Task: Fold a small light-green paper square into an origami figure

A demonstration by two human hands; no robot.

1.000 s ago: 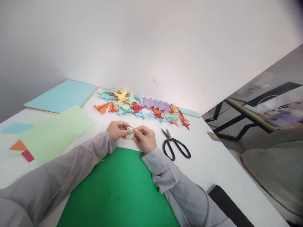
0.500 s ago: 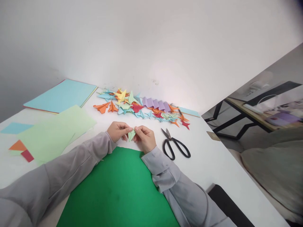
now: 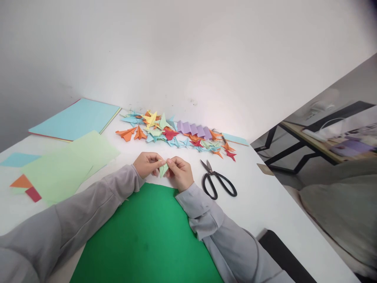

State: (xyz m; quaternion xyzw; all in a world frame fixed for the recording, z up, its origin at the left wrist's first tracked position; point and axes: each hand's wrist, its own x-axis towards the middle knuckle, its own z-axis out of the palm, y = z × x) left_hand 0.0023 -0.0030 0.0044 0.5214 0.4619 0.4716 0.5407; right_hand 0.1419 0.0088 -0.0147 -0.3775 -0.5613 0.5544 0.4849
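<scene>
Between my two hands is a small light-green folded paper piece (image 3: 163, 169), with a point facing down toward me. My left hand (image 3: 147, 164) pinches its upper left part between thumb and fingers. On the other side, my right hand (image 3: 180, 171) grips the upper right part in the same way. Both thumbs lie over its top edge, and some of the fingers behind it are hidden. Just below the hands lies a green sheet (image 3: 144, 232) on the white table. Black-handled scissors (image 3: 216, 179), blades slightly apart, rest to the right of my right hand.
Folded paper figures (image 3: 151, 120) in several colours are heaped along the wall, with a purple pleated strip (image 3: 194, 129). At left lie light-green sheets (image 3: 67, 165), a blue paper stack (image 3: 76, 118) and small scraps (image 3: 33, 193). A black flat object (image 3: 282, 255) lies at lower right.
Hardly anything differs. My fingers have shifted very slightly on the light-green folded paper, and both hands keep their hold.
</scene>
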